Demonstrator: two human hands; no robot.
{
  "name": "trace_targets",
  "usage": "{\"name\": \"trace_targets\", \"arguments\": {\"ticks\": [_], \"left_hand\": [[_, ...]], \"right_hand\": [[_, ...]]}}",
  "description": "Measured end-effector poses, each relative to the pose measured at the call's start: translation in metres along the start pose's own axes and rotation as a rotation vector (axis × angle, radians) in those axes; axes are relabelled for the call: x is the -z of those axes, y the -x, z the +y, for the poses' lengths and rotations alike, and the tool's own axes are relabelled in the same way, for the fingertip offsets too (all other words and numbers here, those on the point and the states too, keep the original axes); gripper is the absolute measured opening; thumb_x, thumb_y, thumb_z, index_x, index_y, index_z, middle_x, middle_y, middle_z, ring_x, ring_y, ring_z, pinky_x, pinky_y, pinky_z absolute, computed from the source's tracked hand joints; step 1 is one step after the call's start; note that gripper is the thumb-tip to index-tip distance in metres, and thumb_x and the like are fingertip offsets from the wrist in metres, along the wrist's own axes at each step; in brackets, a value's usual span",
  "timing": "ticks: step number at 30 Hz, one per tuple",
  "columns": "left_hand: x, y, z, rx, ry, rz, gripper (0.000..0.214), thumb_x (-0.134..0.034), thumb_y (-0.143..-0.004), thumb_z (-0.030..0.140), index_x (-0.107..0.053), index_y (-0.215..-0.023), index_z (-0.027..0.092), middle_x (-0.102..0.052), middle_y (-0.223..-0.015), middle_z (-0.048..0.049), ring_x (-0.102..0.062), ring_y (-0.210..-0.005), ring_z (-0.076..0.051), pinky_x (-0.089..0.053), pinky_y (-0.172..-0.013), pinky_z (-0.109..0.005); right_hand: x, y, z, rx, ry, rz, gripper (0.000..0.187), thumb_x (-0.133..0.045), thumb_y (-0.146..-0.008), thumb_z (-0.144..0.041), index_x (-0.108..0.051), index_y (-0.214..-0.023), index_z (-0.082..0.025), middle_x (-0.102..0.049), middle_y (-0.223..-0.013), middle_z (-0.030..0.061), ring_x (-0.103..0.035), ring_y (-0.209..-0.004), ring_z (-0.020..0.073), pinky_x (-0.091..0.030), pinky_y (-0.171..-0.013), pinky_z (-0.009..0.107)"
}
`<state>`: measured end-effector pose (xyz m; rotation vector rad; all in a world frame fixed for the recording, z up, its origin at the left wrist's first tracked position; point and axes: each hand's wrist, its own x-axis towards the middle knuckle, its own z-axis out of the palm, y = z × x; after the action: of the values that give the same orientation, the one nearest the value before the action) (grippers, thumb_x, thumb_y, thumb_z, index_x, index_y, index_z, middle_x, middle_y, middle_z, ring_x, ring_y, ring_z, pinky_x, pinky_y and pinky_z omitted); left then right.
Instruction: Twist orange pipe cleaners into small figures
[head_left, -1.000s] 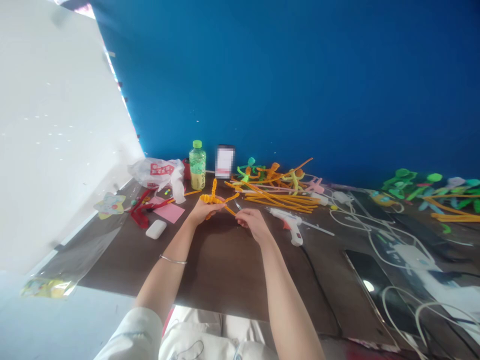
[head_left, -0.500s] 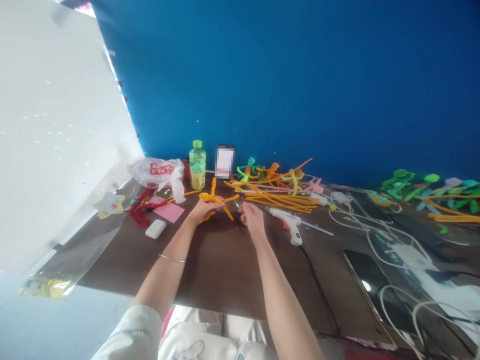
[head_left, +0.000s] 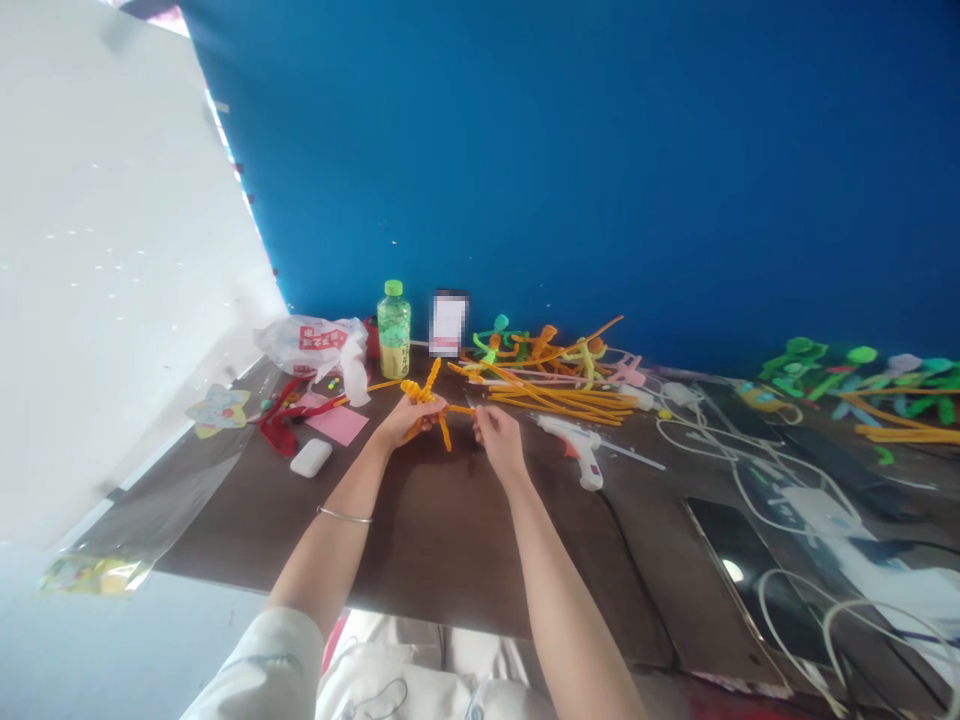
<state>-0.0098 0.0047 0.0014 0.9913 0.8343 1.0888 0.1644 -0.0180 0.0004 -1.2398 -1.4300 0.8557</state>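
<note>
My left hand (head_left: pixel 412 418) is closed around an orange pipe-cleaner figure (head_left: pixel 417 394) with a coiled body and several straight limbs sticking out. My right hand (head_left: pixel 496 435) pinches the tip of the limb that points right, so this limb (head_left: pixel 459 408) stretches level between both hands. Below the right fingers is a thin dark shape, too small to make out. Just behind the right hand lies a bundle of loose orange pipe cleaners (head_left: pixel 570 402).
A white glue gun (head_left: pixel 577 450) with a black cord lies at right, near a dark phone (head_left: pixel 750 570) and tangled white cables. Behind stand a green-capped bottle (head_left: pixel 394 335) and a screen (head_left: pixel 449 322). A white case (head_left: pixel 311 458), pink paper (head_left: pixel 341 425) and plastic bag (head_left: pixel 311 340) are left.
My right hand has moved slightly left and now grips the tip of the figure's limb, which was free before. The figure has tilted a little in my left hand.
</note>
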Motion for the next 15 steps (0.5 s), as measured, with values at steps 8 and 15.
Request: {"name": "trace_targets", "arguments": {"ticks": [8, 15], "left_hand": [[-0.001, 0.001, 0.001, 0.008, 0.03, -0.049, 0.024, -0.073, -0.059, 0.028, -0.061, -0.073, 0.013, -0.05, -0.058, 0.002, -0.042, -0.048, -0.003, -0.026, -0.041, -0.016], [-0.001, 0.001, -0.001, 0.053, -0.007, -0.054, 0.022, -0.071, -0.061, 0.026, -0.063, -0.078, 0.013, -0.05, -0.058, 0.0019, -0.044, -0.049, -0.005, -0.031, -0.044, -0.018]], "right_hand": [[0.001, 0.006, -0.009, 0.143, 0.289, 0.093, 0.035, -0.047, -0.076, -0.043, -0.053, -0.054, -0.017, -0.054, -0.052, 0.0009, -0.045, -0.049, 0.0111, -0.037, -0.053, 0.024], [-0.004, 0.004, -0.011, -0.117, -0.166, -0.055, 0.043, -0.062, -0.064, -0.051, -0.064, -0.088, -0.016, -0.063, -0.065, 0.003, -0.051, -0.047, 0.0108, -0.039, -0.043, 0.023]]}}
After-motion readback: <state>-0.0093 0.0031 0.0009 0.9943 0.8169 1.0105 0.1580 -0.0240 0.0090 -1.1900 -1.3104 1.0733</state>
